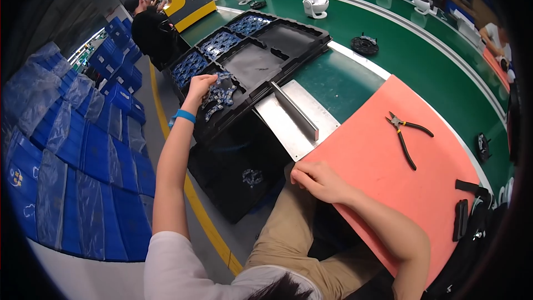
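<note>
1. Left of centre, my left hand [200, 86] curls into the black tray [288, 41], fingers closing on small blue parts [221, 95] lying just right of it.
2. Lower centre, my right hand [316, 180] rests loosely curled, empty, on the orange mat [388, 150] edge, well apart from the parts.

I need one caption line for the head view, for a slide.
Left hand reaches into small blue parts in a black tray; right hand rests on the pink mat.
</note>
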The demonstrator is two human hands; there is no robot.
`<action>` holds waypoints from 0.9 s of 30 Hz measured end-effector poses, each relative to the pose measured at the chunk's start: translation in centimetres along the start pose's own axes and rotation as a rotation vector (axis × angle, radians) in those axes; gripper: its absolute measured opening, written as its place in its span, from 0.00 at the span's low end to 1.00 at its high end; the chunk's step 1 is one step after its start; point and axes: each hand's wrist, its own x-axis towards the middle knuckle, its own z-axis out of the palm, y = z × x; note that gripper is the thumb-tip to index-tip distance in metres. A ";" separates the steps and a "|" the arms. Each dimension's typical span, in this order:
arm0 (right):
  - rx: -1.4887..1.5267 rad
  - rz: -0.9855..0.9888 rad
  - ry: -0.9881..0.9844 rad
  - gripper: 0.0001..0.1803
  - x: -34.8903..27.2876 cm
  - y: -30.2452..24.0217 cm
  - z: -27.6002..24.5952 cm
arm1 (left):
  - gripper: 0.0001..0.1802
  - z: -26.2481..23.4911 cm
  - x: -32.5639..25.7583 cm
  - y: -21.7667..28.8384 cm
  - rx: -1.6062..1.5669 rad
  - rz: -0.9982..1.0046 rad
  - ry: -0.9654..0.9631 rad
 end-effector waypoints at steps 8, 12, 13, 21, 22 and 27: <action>0.000 -0.021 -0.007 0.14 0.1 -0.1 0.0 | 0.19 0.7 -0.1 1.3 0.578 0.091 0.137; 0.009 -0.022 -0.010 0.14 0.1 0.2 0.1 | 0.31 -0.6 -1.4 2.0 0.232 0.014 0.019; 0.012 -0.032 -0.005 0.14 0.1 0.3 0.2 | 0.31 -1.0 -1.7 2.0 0.236 0.013 0.019; 0.059 -0.018 0.090 0.10 0.0 0.4 0.3 | 0.12 0.6 -10.9 10.6 -0.777 -0.354 -0.292; 0.098 0.004 0.173 0.09 0.0 0.4 0.4 | 0.05 1.5 -12.4 10.8 -0.838 -0.235 -0.385; 0.289 -0.013 0.473 0.10 0.6 0.8 0.1 | 0.26 8.6 -21.3 14.6 -0.124 0.177 -0.558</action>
